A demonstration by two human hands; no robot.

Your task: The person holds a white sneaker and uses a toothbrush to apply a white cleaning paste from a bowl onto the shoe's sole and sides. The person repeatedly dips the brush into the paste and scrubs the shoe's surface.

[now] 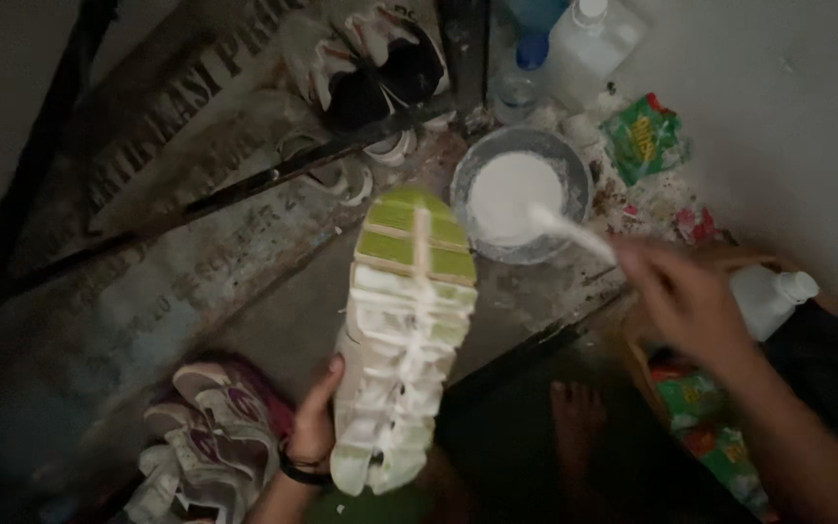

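**A:** What's in hand here?

**B:** A person sits over a dim concrete floor. The left hand (314,422) is clamped around the near end of a white shoe (402,340), held sole up at the centre of the scene, its green toe pointing far, towards a bowl (574,170). The right hand (683,296) is closed on the handle of a white brush (566,229) whose head dips into the pale paste in that bowl.

**A:** So which step is it?

**B:** By the look of it, loading the brush. The sole looks partly whitened already, the green toe less so, though blur makes that hard to judge.

**A:** And the next move calls for what?

**B:** Carrying the loaded brush from the bowl left to the sole, likely without dripping, while the left hand keeps the shoe level.

**A:** Give me the count.

**B:** One bowl, one brush. One shoe held; a pair of white and maroon shoes (210,437) at near left; more dark and white shoes (375,63) far, too jumbled to number. Bottles: one white one (773,296) just right of the right hand, at least two more (574,44) in the far corner. A green packet (644,136) far right, further packets (705,427) near right.
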